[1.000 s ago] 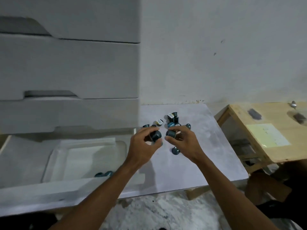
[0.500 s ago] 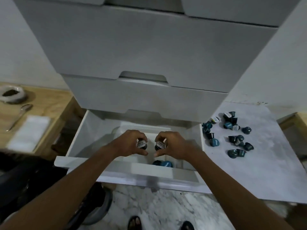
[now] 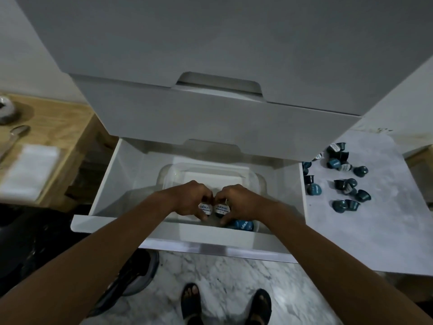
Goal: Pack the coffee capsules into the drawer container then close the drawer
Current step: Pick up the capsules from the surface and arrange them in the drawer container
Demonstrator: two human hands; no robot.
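The bottom white drawer (image 3: 303, 195) stands pulled open with a clear plastic container (image 3: 255, 178) inside. My left hand (image 3: 189, 199) holds one coffee capsule (image 3: 205, 207) over the container's near end, foil lid facing me. Right beside it, my right hand (image 3: 236, 200) holds another capsule (image 3: 222, 208) the same way. A blue capsule (image 3: 242, 225) lies in the container just below my right hand. Several blue and dark loose capsules (image 3: 339, 179) are scattered on the white board (image 3: 375, 231) to the right of the drawer.
Closed grey drawers (image 3: 210, 118) overhang the open one. A wooden table (image 3: 58, 137) at the left carries a spoon (image 3: 14, 134) and a white sheet (image 3: 30, 167). My sandalled feet (image 3: 225, 303) stand on marble floor below the drawer front.
My hands picked a capsule each from the board, swung left to the drawer, and have since sunk lower over the container's near end.
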